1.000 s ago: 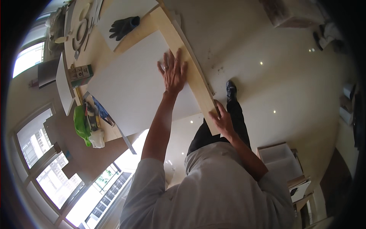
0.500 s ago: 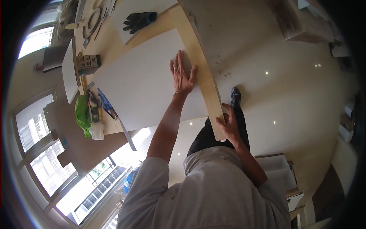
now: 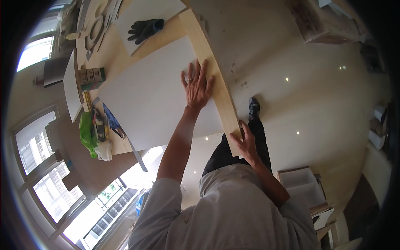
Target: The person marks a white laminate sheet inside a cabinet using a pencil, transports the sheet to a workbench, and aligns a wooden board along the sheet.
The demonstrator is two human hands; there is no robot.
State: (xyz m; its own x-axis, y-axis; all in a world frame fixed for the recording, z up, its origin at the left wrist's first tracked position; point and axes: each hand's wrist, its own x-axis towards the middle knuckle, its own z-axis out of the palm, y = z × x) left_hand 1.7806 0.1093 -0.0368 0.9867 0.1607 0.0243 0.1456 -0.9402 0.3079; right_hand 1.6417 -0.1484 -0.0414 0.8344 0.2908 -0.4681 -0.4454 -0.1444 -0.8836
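Note:
A large white board [image 3: 146, 98] lies on the table, with a long pale wooden strip [image 3: 210, 62] along its right edge. My left hand [image 3: 197, 89] rests palm down near that edge, fingers spread. Its fingertips and thumb reach the strip's inner side. At the strip's near end, my right hand [image 3: 246, 146] grips it, thumb on top and the other fingers at the outer side, partly hidden.
A dark work glove [image 3: 145, 31] lies on another white panel [image 3: 125, 23] at the far side. To the left are a small box [image 3: 92, 75], a green bag [image 3: 86, 131] and rolls of edging strip [image 3: 95, 32]. Open-fronted white cabinet boxes [image 3: 301, 185] stand on the floor at right.
My left hand has shifted slightly right, so its fingers now overlap the strip's inner edge. The right hand keeps its grip on the strip. The whole view has moved a little.

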